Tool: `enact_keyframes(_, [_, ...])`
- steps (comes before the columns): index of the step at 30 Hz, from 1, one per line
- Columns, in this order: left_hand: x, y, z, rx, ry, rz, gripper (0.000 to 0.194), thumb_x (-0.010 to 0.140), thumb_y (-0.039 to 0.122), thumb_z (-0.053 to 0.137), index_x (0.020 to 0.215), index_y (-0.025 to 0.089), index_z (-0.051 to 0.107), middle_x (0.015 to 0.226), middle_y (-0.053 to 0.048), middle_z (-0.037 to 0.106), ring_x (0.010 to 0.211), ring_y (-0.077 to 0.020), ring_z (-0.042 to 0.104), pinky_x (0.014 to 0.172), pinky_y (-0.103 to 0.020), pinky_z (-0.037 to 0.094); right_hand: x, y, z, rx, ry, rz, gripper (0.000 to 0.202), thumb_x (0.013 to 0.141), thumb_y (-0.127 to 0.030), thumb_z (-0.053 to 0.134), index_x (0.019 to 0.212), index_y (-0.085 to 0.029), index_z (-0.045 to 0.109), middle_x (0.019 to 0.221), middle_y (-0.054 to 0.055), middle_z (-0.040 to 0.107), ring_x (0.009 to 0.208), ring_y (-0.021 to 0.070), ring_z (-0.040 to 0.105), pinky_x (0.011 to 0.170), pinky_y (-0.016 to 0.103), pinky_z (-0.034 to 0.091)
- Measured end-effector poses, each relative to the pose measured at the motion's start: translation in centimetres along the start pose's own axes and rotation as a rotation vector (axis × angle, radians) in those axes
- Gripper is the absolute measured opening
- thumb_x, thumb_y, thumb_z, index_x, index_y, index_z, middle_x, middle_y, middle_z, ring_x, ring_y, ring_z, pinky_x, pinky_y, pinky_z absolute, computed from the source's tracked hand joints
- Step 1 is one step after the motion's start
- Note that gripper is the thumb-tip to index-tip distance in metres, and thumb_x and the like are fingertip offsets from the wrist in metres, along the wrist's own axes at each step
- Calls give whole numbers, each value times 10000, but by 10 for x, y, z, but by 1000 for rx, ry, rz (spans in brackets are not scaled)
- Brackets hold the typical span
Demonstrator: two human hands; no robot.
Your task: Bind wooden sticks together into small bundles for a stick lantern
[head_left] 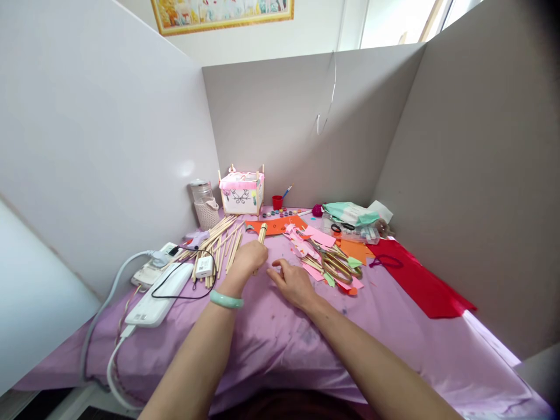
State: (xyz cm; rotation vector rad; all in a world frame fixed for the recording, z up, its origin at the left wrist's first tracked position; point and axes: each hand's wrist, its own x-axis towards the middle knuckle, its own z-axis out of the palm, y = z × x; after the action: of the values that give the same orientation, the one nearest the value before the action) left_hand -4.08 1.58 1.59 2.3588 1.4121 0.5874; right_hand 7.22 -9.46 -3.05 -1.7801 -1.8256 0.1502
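My left hand (250,256), with a pale green bangle (226,299) on its wrist, is closed around a small bundle of wooden sticks (262,232). The bundle stands tilted and has a dark band near its top. Just to the right, my right hand (294,282) hovers low over the purple cloth with its fingers apart and nothing in them. Many loose wooden sticks (224,233) lie to the left of my left hand. Beyond my right hand are gold-handled scissors (336,265) on a pile of pink paper scraps (320,236) and more sticks.
A decorated paper box on a stick frame (241,195), a glass bottle (205,204) and a red cup (277,202) stand at the back. A white power bank (160,296), a charger (204,267) and cables lie left. Red fabric (420,277) lies right. Grey panels (306,128) enclose the table.
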Motion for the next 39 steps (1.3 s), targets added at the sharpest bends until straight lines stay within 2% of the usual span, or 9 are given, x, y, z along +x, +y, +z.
enact_keyframes(2, [3, -2, 0, -15, 29, -59, 189, 769, 242, 506, 606, 159, 553, 573, -143, 596, 687, -271, 625, 635, -328, 390, 1, 2, 1, 32, 18, 15, 387, 929, -467, 372, 1110, -191, 574, 744, 28, 688, 704, 170, 624, 642, 254, 360])
enact_keyframes(4, [2, 0, 2, -64, 62, -58, 270, 843, 322, 411, 675, 164, 551, 628, -120, 605, 670, -235, 607, 620, -310, 388, 2, 5, 3, 84, 48, 42, 376, 926, -463, 383, 1094, -189, 578, 730, 21, 678, 694, 159, 616, 641, 250, 360])
enact_keyframes(9, [-9, 6, 10, -537, 113, 119, 300, 880, 435, 352, 778, 187, 487, 601, 1, 514, 574, -149, 513, 585, -253, 378, 7, 10, 4, 204, 132, 91, 342, 894, -436, 462, 1071, -175, 593, 759, 12, 657, 712, 143, 595, 646, 242, 372])
enact_keyframes(11, [-12, 7, 15, -605, 109, 190, 259, 877, 417, 369, 796, 191, 466, 619, 18, 493, 570, -136, 488, 578, -244, 367, 9, 11, 4, 204, 147, 81, 315, 883, -402, 488, 1073, -177, 602, 801, 16, 656, 743, 142, 589, 658, 241, 379])
enact_keyframes(15, [-15, 7, 23, -492, 120, 256, 167, 850, 343, 420, 797, 191, 465, 686, 5, 510, 616, -140, 482, 589, -252, 345, 10, 12, 2, 131, 121, 96, 292, 888, -349, 480, 1089, -186, 614, 876, 36, 659, 798, 148, 586, 698, 248, 394])
enact_keyframes(19, [-16, 6, 28, -367, 51, 275, 125, 815, 310, 471, 777, 192, 489, 705, -3, 548, 617, -145, 485, 584, -255, 335, 11, 12, 2, 13, 61, 146, 300, 902, -375, 448, 1053, -197, 636, 981, 64, 656, 843, 163, 593, 706, 259, 399])
enact_keyframes(27, [-17, 3, 30, -396, 37, 308, 130, 780, 306, 526, 795, 180, 555, 745, -15, 608, 654, -149, 524, 614, -259, 372, 13, 16, 7, 42, 69, 161, 252, 888, -362, 474, 987, -217, 655, 931, 50, 678, 845, 173, 610, 704, 259, 390])
enact_keyframes(32, [-20, 4, 26, -400, 91, 338, 193, 812, 356, 510, 818, 171, 566, 725, -10, 593, 642, -143, 512, 622, -261, 373, 13, 16, 7, 81, 76, 156, 255, 886, -360, 474, 996, -226, 660, 936, 43, 686, 870, 173, 613, 730, 257, 394])
enact_keyframes(39, [-21, 5, 23, -479, 143, 361, 186, 837, 337, 490, 857, 163, 554, 764, -24, 597, 680, -147, 533, 639, -259, 391, 13, 14, 5, 79, 80, 152, 257, 883, -372, 484, 987, -232, 672, 936, 36, 691, 864, 168, 619, 724, 252, 395])
